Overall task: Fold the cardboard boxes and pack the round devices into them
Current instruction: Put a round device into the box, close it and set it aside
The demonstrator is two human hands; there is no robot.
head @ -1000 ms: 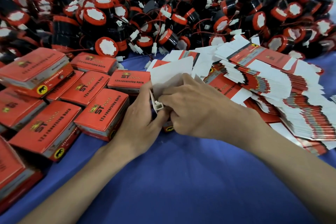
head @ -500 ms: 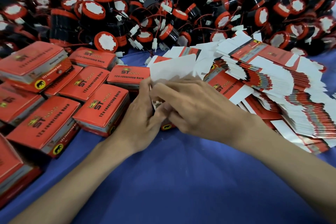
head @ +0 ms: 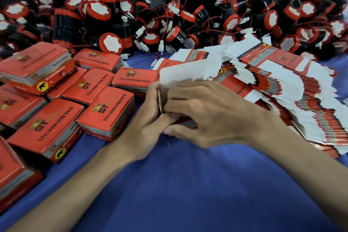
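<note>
Both hands hold one red cardboard box at the table's middle. Its white lid flap stands up behind my fingers. My left hand grips the box's left side, thumb along a side flap. My right hand curls over the top and front of it, hiding most of the box and whatever is inside. A large heap of round black-and-red devices with white plugs and red wires fills the back. Flat unfolded box blanks lie fanned out at the right.
Several closed red boxes lie packed together at the left, some stacked. The table is covered by a blue cloth, bare in front of my forearms. A pale wall rises behind the heap.
The white plug seen sticking out between my hands a second ago is gone from view. My right fingers have closed further over the box, and the lid flap still stands up.
</note>
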